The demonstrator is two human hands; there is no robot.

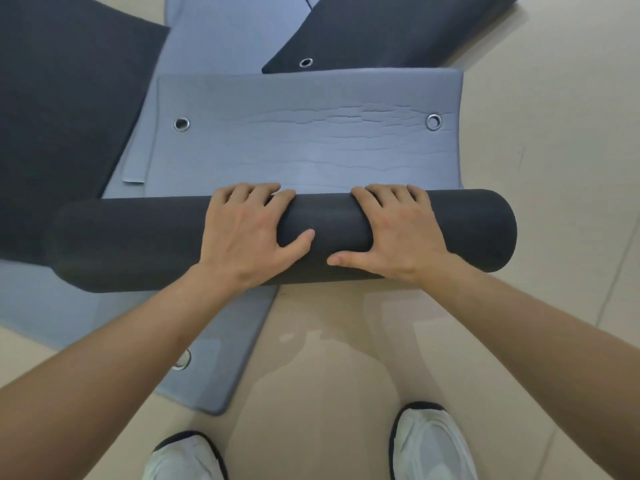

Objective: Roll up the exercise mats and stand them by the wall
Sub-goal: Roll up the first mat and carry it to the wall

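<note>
A: How are the hands placed?
B: The left hand (247, 230) and right hand (394, 232) press palm-down, fingers spread, side by side on the rolled dark mat (138, 237).
A: Where is that roll?
B: Lying crosswise on the floor (554, 133), its unrolled blue-grey tail (304, 140) ahead, with two metal eyelets (181, 124) near the far edge.

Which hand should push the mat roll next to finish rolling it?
Neither alone; both. The left hand and right hand press evenly beside the middle of the dark roll, and a short stretch of blue mat remains ahead.
</note>
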